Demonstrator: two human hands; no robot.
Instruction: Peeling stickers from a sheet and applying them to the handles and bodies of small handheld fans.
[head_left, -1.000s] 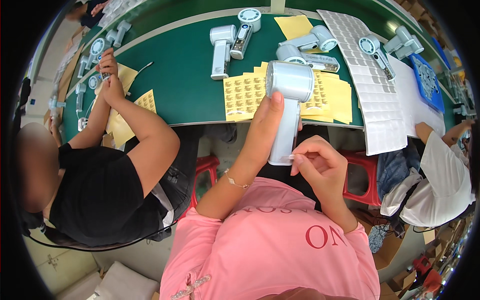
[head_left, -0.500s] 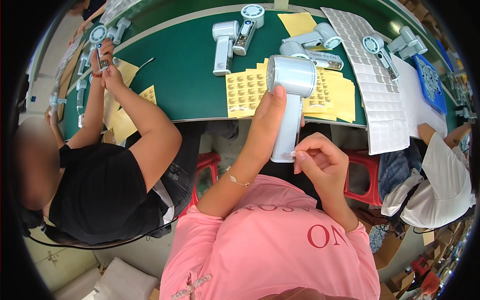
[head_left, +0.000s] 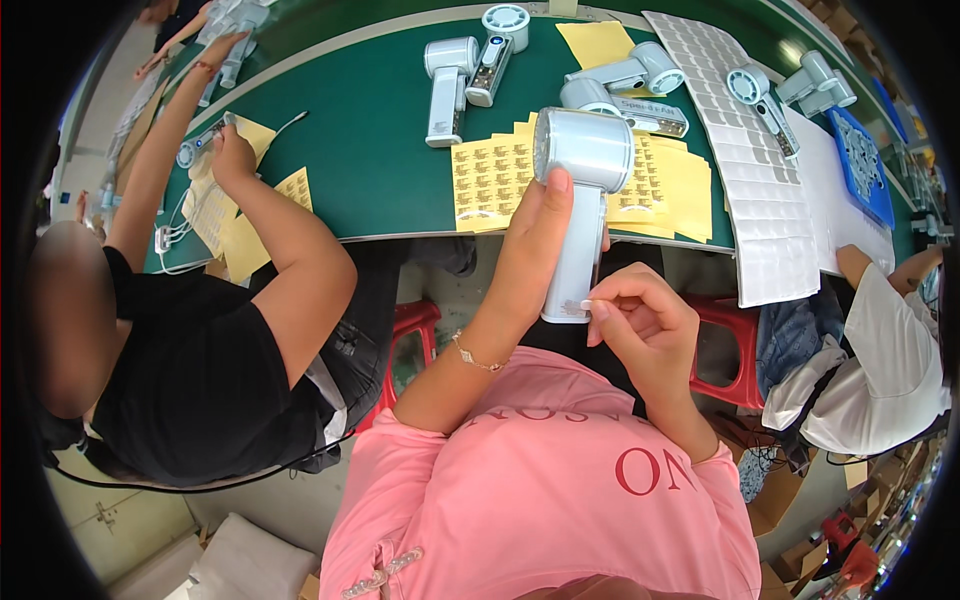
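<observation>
My left hand point(head_left: 535, 235) is wrapped round the handle of a pale blue handheld fan point(head_left: 582, 150), with the thumb along its side just below the round head. The fan stands upright in front of me, over the table's front edge. At the handle's lower end, my right hand point(head_left: 645, 318) pinches a small whitish label point(head_left: 586, 305) between thumb and forefinger. The label touches the handle near a patch of small grey print. Behind the fan lie yellow sheets of printed labels point(head_left: 490, 185), partly hidden by it.
More fans point(head_left: 450, 90) lie at the back of the green table point(head_left: 360, 130). A long white label sheet point(head_left: 755, 210) hangs over the front edge at right, near a blue tray point(head_left: 858, 165) of small parts. A co-worker in black point(head_left: 210, 370) sits at left, another in white point(head_left: 880, 370) at right.
My hands and the fan have barely moved. The co-worker at left has lowered a fan to the table with one hand and stretched the other toward the fans at the far left.
</observation>
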